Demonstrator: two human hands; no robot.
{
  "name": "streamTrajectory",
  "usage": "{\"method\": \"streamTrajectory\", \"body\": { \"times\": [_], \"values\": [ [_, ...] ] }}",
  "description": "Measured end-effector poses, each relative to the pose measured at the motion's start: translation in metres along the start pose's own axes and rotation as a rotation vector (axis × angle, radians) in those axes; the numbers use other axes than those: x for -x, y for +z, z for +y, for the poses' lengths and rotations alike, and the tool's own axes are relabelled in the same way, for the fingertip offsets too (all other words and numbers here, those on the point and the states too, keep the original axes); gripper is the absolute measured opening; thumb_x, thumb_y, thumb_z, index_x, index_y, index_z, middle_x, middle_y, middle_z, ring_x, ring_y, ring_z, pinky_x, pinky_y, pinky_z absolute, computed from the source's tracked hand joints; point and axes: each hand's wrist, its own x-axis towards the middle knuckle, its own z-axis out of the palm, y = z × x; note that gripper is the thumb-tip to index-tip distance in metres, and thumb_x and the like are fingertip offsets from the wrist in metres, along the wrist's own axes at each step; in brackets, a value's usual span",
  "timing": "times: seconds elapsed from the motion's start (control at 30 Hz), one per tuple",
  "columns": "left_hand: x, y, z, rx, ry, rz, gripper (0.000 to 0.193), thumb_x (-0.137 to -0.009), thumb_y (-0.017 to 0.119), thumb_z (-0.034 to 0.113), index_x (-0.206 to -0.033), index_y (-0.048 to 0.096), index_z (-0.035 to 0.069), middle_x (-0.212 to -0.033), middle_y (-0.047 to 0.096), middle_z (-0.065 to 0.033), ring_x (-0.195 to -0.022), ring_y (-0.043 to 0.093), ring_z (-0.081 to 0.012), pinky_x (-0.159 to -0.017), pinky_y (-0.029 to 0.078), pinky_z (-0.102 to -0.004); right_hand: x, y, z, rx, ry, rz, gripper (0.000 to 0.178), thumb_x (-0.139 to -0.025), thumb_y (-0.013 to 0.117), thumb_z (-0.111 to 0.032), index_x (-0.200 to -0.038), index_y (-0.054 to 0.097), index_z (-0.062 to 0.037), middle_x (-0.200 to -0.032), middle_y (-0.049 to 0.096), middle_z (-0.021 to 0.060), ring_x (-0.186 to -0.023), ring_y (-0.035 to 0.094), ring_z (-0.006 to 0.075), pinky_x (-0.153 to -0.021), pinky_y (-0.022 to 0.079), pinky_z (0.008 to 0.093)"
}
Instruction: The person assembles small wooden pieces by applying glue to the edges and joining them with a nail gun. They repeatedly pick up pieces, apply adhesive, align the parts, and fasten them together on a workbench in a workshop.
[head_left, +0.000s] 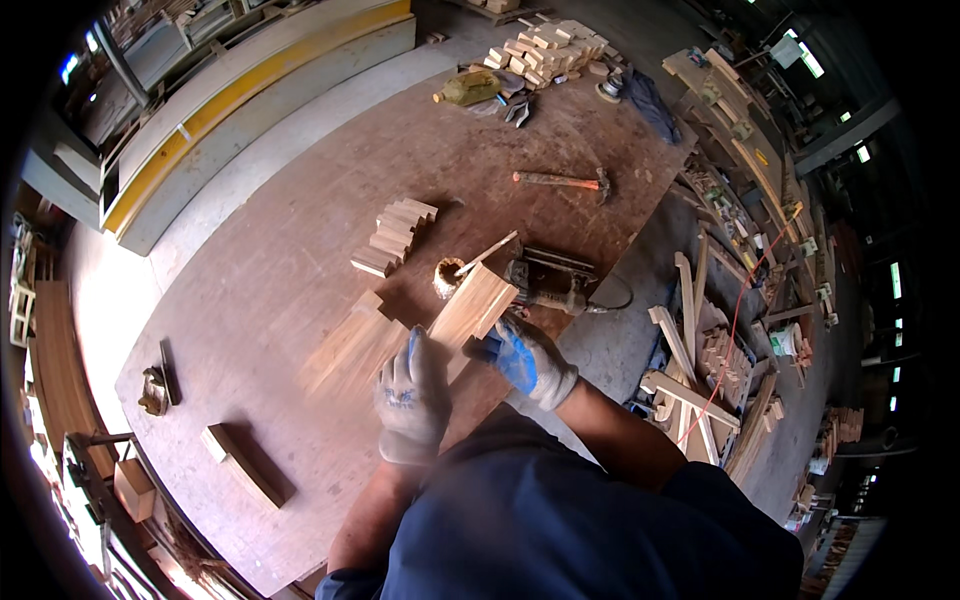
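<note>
Both my hands wear grey work gloves with blue on them. Between them is a pale wooden block (474, 304), made of several strips side by side with stepped ends, tilted above the table. My left hand (412, 398) grips its lower left edge, fingers pointing up. My right hand (530, 362) holds its right side, fingertips partly hidden under the wood. Left of the block lies a similar stepped wooden panel (352, 345), somewhat blurred. Just beyond the block stands a small glue pot (448, 278) with a stick (488, 252) leaning out of it.
The brown table (270, 240) carries a stack of wooden pieces (395, 237), a hammer (562, 181), a power tool (550, 285), a loose wood piece (242, 465) and a dark metal tool (158, 385). A block pile (550, 52) and bottle (468, 88) sit at the far end. Timber (690, 375) lies right.
</note>
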Motion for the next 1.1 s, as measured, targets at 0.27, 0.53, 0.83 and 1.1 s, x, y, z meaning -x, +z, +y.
{"method": "streamTrajectory", "body": {
  "times": [0.27, 0.53, 0.83, 1.1],
  "values": [
    [0.011, 0.0, -0.011, -0.059, -0.021, -0.003, 0.066, -0.084, 0.077, 0.013, -0.145, 0.055, 0.002, -0.106, 0.07, -0.0166, -0.095, 0.066, -0.0365, -0.082, 0.053, -0.049, -0.003, 0.004, 0.006, -0.13, 0.036, -0.036, 0.043, -0.11, 0.056, -0.032, -0.142, 0.058, -0.0039, -0.134, 0.065, 0.0118, -0.118, 0.066, 0.0267, -0.102, 0.056, 0.0452],
    [0.033, -0.017, -0.029, 0.008, -0.105, -0.047, 0.08, -0.082, 0.081, 0.016, -0.152, 0.047, 0.0, -0.111, 0.068, -0.0189, -0.099, 0.065, -0.0373, -0.084, 0.053, -0.0497, -0.025, 0.033, 0.026, 0.312, 0.122, 0.214, 0.035, -0.097, 0.078, -0.027, -0.121, 0.071, -0.0023, -0.111, 0.072, 0.004, -0.1, 0.069, 0.0132, -0.089, 0.061, 0.0294],
    [0.073, -0.034, -0.057, -0.066, -0.522, -0.115, 0.086, -0.081, 0.078, 0.018, -0.156, 0.039, 0.0, -0.116, 0.066, -0.0215, -0.1, 0.066, -0.0416, -0.084, 0.055, -0.0513, -0.035, 0.125, 0.049, 0.704, 0.276, 0.135, 0.025, -0.093, 0.083, -0.02, -0.104, 0.075, 0.0008, -0.097, 0.077, 0.0046, -0.086, 0.07, 0.0089, -0.075, 0.057, 0.0253],
    [0.179, -0.068, -0.183, -0.01, -1.128, 0.213, 0.067, -0.069, 0.09, 0.022, -0.126, 0.066, -0.003, -0.104, 0.075, -0.0196, -0.094, 0.074, -0.0316, -0.087, 0.06, -0.0405, -0.023, 0.087, 0.051, 0.776, 0.347, -0.109, 0.012, -0.097, 0.077, -0.013, -0.096, 0.076, -0.0012, -0.086, 0.075, 0.001, -0.076, 0.064, 0.0064, -0.071, 0.052, 0.0227]
  ]
}}
